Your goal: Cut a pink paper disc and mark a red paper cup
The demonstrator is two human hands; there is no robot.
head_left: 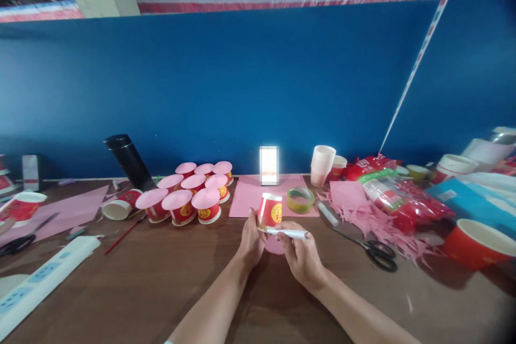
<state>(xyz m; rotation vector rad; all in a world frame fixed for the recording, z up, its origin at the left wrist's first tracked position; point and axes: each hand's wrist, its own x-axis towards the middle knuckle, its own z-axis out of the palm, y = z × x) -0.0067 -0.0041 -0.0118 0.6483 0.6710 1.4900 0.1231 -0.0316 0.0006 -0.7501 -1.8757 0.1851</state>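
Observation:
My left hand [250, 239] is closed around a red paper cup [270, 209] with a yellow emblem, held upside down just above the brown table [161, 290]. My right hand [300, 252] grips a white glue stick [288, 233], its tip at the cup's rim. A pink paper circle [274, 245] lies under the cup, partly hidden by my fingers. Behind the cup lies a pink paper sheet [250, 196] and a roll of tape [300, 200].
Several upside-down red cups topped with pink circles [193, 193] stand at the left. Scissors [373, 250], pink paper scraps [387, 231], a bag of cups [387, 188], stacked cups [322, 164] and a red bowl [479, 242] sit right. A power strip [40, 279], black flask [129, 161] and second scissors [20, 242] lie left.

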